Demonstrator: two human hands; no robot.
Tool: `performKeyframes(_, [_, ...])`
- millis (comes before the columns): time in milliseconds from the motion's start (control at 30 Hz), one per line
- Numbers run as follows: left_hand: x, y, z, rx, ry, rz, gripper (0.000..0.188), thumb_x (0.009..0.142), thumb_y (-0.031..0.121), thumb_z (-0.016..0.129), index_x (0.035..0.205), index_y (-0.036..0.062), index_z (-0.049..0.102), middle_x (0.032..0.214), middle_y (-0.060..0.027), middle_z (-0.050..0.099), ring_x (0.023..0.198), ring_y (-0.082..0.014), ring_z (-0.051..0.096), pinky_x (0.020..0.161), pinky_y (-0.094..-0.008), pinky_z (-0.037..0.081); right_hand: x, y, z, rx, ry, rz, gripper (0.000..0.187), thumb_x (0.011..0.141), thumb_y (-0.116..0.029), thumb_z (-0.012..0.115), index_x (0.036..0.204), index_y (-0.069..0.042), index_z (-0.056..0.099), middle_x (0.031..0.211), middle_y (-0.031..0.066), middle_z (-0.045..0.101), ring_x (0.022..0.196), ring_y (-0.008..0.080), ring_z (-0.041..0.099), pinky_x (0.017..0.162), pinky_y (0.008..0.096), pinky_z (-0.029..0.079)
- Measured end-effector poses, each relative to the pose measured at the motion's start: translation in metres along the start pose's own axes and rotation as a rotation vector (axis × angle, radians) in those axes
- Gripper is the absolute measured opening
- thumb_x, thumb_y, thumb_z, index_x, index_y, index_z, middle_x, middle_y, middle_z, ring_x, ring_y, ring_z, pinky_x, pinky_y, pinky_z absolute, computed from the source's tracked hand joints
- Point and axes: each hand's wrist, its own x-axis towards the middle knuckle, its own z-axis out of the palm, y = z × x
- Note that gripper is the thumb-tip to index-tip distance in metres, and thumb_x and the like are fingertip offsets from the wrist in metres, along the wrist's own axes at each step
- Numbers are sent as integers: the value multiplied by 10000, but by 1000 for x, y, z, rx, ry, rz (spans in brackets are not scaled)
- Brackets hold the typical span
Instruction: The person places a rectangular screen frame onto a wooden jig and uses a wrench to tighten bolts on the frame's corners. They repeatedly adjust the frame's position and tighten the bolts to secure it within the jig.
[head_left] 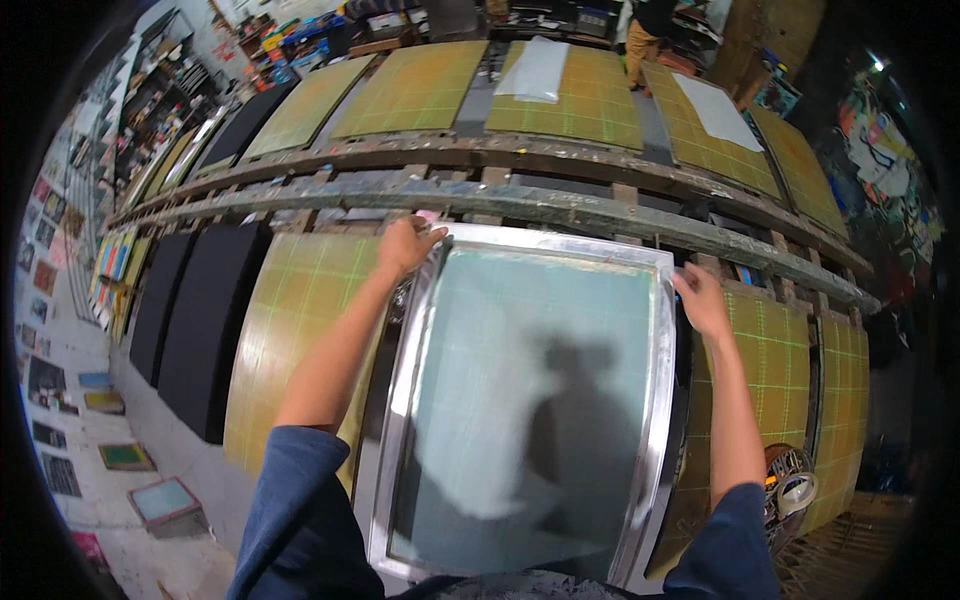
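A large screen-printing frame [662,380] with a silver metal border and pale green mesh lies in front of me over a printing board. My left hand [408,248] has its fingers closed at the frame's far left corner. At the far right corner, my right hand [700,298] curls its fingers against the outer edge; its fingertips are partly hidden by the rim. A dark shadow falls across the mesh. Something small and pink [428,215] shows just beyond my left hand.
Yellow-green gridded boards [292,340] flank the frame, and dark boards [212,330] stand further left. A long rail [560,205] runs behind it. White sheets [535,70] lie on the far boards. Tape rolls [796,492] sit at right. A person [648,40] stands at the back.
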Motion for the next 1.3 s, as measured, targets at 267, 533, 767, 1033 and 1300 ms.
performKeyframes(267, [74, -22, 30, -19, -563, -165, 662, 707, 666, 833, 783, 18, 718, 626, -70, 641, 519, -195, 534, 559, -398, 472, 105, -3, 9, 2, -527, 346, 672, 812, -350, 847, 1273, 91, 637, 1249, 205, 683, 1112, 293, 657, 900, 423, 539])
performKeyframes(533, [87, 9, 3, -198, -776, -491, 708, 656, 539, 923, 1131, 41, 758, 1089, -119, 709, 950, -278, 674, 829, -443, 610, 108, -10, 6, 89, -386, 428, 954, 678, -268, 953, 1388, 145, 468, 1392, 252, 546, 1190, 350, 610, 799, 498, 618])
performKeyframes(767, [67, -6, 0, -400, -864, -500, 634, 785, 514, 850, 1150, 20, 692, 1107, -103, 717, 1000, -255, 697, 865, -480, 595, 30, -3, -38, 72, -177, 197, 637, 818, -415, 835, 1227, 36, 648, 1002, 117, 690, 895, 243, 701, 720, 375, 557])
performKeyframes(1033, [85, -12, 25, -505, -824, -475, 673, 773, 414, 887, 1239, -7, 644, 1171, -154, 710, 964, -302, 712, 852, -517, 597, -181, 68, -145, -683, -31, 444, 376, 803, -263, 811, 1034, 26, 745, 944, 216, 742, 867, 363, 725, 787, 428, 561])
performKeyframes(1300, [74, -8, 16, -427, -749, -518, 600, 767, 428, 890, 1168, 21, 708, 1211, -119, 701, 1083, -281, 678, 940, -511, 556, -250, 72, -98, -612, -18, 539, 358, 803, -101, 800, 1131, -31, 675, 1020, 204, 703, 1012, 400, 669, 898, 462, 511])
